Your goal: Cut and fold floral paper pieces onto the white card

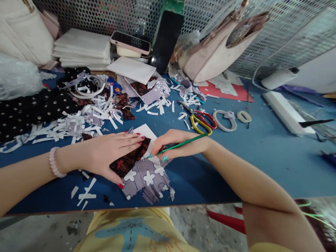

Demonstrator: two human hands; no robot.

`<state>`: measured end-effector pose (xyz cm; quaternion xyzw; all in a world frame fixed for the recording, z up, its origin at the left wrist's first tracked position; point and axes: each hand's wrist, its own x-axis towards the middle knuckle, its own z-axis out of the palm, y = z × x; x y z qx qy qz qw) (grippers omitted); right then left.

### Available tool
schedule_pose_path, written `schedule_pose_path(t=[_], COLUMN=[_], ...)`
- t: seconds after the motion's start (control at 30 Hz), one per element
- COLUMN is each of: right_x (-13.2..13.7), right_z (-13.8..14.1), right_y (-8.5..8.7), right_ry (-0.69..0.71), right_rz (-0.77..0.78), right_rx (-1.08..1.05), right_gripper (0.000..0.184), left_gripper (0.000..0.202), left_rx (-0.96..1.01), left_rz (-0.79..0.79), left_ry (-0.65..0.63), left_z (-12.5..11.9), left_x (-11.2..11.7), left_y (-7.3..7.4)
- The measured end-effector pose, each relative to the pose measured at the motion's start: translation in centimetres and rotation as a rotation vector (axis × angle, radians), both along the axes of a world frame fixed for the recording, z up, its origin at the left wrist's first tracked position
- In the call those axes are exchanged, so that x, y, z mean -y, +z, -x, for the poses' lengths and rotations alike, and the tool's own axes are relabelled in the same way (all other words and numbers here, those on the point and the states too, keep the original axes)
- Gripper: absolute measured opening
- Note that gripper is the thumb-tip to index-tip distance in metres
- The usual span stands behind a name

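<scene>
My left hand (pixel 101 154) lies flat with its fingers stretched out, pressing on a piece of black fabric with a rust-red leaf print (pixel 128 161). Under that lies a grey-purple fabric scrap with white flowers (pixel 149 178), its edge ragged. A piece of white paper (pixel 146 131) shows just beyond the fingertips. Close by, my right hand (pixel 181 143) is closed around a thin green pencil (pixel 186 141), gripped low near its tip. The tip sits by the fabric's right edge; whether it touches is hidden by the fingers.
White paper strips (pixel 68 126) and fabric scraps litter the left and middle. Scissors with red and yellow handles (pixel 201 122) lie beyond my right hand, beside tape rolls (pixel 225 120). Behind stand a paper stack (pixel 82 47), a phone (pixel 130 42) and a pale handbag (pixel 210 52).
</scene>
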<state>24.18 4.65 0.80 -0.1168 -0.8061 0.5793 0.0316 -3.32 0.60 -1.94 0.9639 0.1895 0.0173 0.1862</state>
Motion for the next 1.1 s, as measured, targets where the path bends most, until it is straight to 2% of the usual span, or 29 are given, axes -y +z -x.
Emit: schedule_pose_path(t=[0.1,0.17,0.23,0.3,0.43,0.47,0.53,0.6,0.73,0.87,1.0,1.1], right_x=[0.6,1.8,3.6,5.7,9.3,9.7,10.0,9.8,8.8,8.0,7.6,7.7], right_z=[-0.6,-0.9,-0.8,-0.4,1.0,1.2,1.6,1.5,0.5,-1.6,-3.2,-3.2], right_y=[0.1,0.3,0.2,-0.3,-2.3,-2.7,-3.3,-3.3,-2.6,-2.1,-1.8,-1.5], right_ry=[-0.151,-0.303,-0.451,-0.524,-0.423,-0.389,-0.299,-0.245,-0.228,-0.233,-0.467,-0.632], right_rz=[-0.061,-0.184,-0.43,-0.694,-0.989,-1.068,-1.201,-1.263,-1.298,-1.234,-0.97,-0.729], right_rx=[-0.032,-0.062,-0.011,0.0,-0.048,-0.086,-0.12,-0.13,-0.143,-0.11,-0.161,-0.182], right_gripper=[0.033,0.033,0.031,0.024,0.045,0.043,0.027,0.012,0.016,0.02,0.011,0.021], left_gripper=[0.104,0.104,0.105,0.106,0.111,0.111,0.106,0.092,0.076,0.075,0.077,0.078], left_rx=[-0.047,-0.088,-0.088,-0.089,-0.102,-0.097,-0.08,-0.076,-0.094,-0.109,-0.099,-0.083], left_rz=[-0.06,-0.099,-0.141,-0.18,-0.253,-0.267,-0.283,-0.277,-0.289,-0.338,-0.382,-0.379], left_ry=[0.131,0.279,0.387,0.447,0.457,0.447,0.417,0.375,0.353,0.351,0.354,0.383], left_z=[-0.8,-1.4,-1.8,-2.0,-1.8,-1.6,-0.9,-0.1,1.1,0.9,0.0,-0.3], left_x=[1.3,2.3,3.2,3.9,4.0,3.8,2.8,1.4,-1.1,-1.3,-0.1,0.7], left_y=[-0.3,-0.5,-0.7,-0.9,-1.0,-0.9,-0.7,-0.3,0.1,0.3,0.4,0.2])
